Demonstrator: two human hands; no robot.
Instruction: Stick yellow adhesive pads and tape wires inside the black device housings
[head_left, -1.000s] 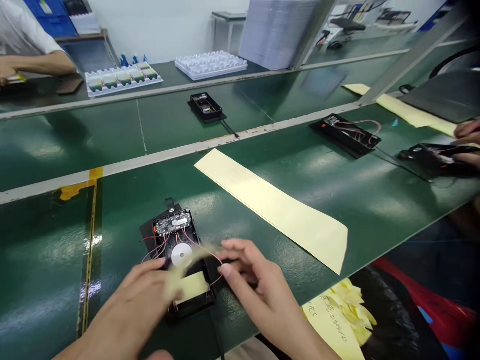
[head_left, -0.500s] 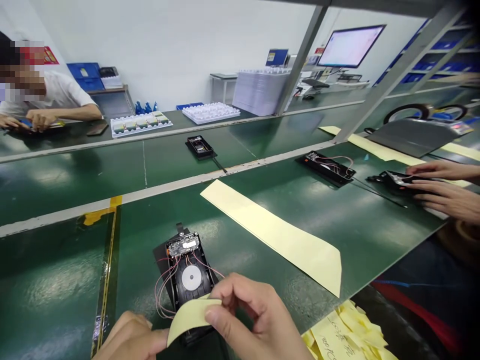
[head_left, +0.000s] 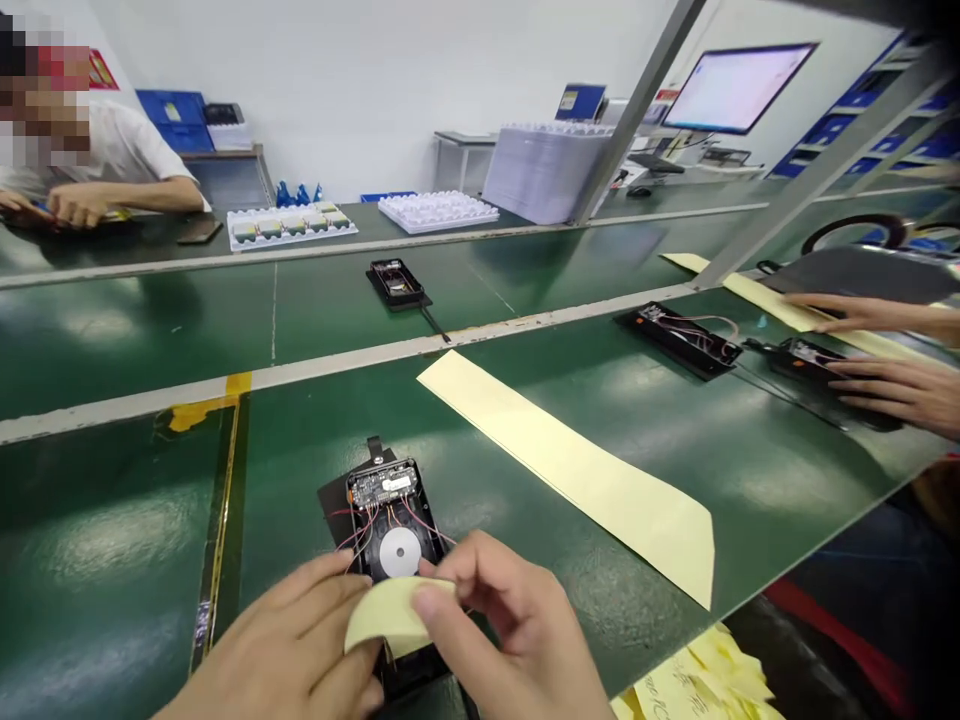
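Over the case (head_left: 411,515), the right hand (head_left: 506,622) pinches a bowed strip (head_left: 391,608); the left hand (head_left: 300,628), grip unclear, now reaches the case's left wires (head_left: 366,527), apparently restraining them.

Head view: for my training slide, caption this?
Right hand pinching a curved yellow papery strip, left hand at its other end, over an open black rectangular case.

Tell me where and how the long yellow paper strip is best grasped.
Probably pinch the paper strip by its right end, coming from the near side: it lies almost flat, and that end is closest to the near edge of the bench.
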